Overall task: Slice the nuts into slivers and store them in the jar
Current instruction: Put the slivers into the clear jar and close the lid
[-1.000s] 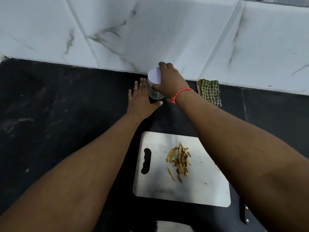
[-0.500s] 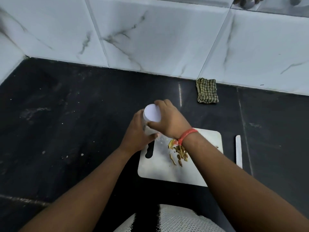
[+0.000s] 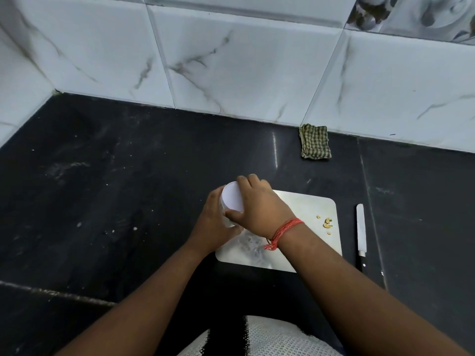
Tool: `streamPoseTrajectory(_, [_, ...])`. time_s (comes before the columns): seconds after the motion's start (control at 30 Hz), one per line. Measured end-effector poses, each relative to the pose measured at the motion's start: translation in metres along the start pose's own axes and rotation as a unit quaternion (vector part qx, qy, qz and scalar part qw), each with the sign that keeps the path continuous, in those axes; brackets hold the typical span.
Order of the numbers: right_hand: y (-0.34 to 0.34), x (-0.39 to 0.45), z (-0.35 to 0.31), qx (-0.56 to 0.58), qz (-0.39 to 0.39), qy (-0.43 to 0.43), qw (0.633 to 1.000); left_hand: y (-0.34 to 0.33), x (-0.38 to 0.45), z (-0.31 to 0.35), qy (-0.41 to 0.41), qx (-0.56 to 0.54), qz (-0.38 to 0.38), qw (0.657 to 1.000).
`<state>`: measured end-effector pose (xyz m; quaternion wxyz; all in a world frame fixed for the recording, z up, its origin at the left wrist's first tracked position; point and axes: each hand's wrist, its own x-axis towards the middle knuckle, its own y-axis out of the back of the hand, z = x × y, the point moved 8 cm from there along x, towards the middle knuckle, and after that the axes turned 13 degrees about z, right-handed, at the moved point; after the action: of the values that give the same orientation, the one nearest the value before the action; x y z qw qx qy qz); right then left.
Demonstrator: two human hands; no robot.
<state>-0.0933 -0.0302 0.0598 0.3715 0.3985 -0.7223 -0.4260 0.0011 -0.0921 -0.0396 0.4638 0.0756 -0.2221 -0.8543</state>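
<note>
While standing at a black stone bench (image 3: 115,201), a person's left hand (image 3: 213,224) is gripping a clear jar (image 3: 226,219), fingers curled round it, as the right hand (image 3: 259,209) is clasping its white round lid (image 3: 232,197) over the left edge of a white rectangular cutting board (image 3: 308,209); pale nut pieces (image 3: 327,223) are lying right.

The bench (image 3: 128,188) is black with faint pale smudges and specks. The wall tiles (image 3: 244,73) are white with grey-brown marble veins. The cloth (image 3: 315,141) is green-and-cream check. The jar lid (image 3: 232,196) is white. The cutting board (image 3: 303,214) is off-white, the nut pieces (image 3: 327,223) pale yellow. The wrist thread (image 3: 284,231) is orange-red. The knife (image 3: 361,229) has a whitish blade and black handle.
</note>
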Motion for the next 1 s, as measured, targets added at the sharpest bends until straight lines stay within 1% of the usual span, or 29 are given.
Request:
streamPoseTrajectory(0.1, [0.002,0.004,-0.006,-0.052,0.021,0.008,0.998,-0.006,0.006,-0.003,0.003,-0.032,-0.02,0.999])
streamPoseTrajectory(0.2, [-0.001,0.009,-0.01,-0.082,0.008,0.008,0.997,-0.007,0.01,-0.006,0.003,-0.034,-0.016,0.999])
streamPoseTrajectory(0.33, [-0.01,0.014,-0.016,-0.064,-0.015,0.015,0.998,-0.009,0.016,-0.013,-0.003,-0.014,-0.03,0.999])
streamPoseTrajectory(0.47, [-0.011,0.017,-0.018,-0.049,-0.01,0.036,0.998,-0.004,0.018,-0.01,-0.032,0.005,-0.026,0.999])
streamPoseTrajectory(0.6, [-0.012,0.02,-0.015,-0.035,-0.006,0.052,0.998,-0.004,0.02,-0.018,-0.025,0.014,-0.021,0.999])
streamPoseTrajectory(0.7, [-0.011,0.022,-0.013,-0.028,-0.007,0.066,0.997,-0.002,0.018,-0.012,-0.038,0.03,-0.009,0.999])
streamPoseTrajectory(0.9, [-0.015,0.03,-0.008,-0.016,-0.03,0.105,0.994,0.003,0.02,-0.014,-0.005,0.021,0.019,1.0])
streamPoseTrajectory(1.0, [-0.016,0.031,-0.009,-0.02,-0.043,0.126,0.991,0.001,0.02,-0.02,0.002,0.032,0.013,0.999])
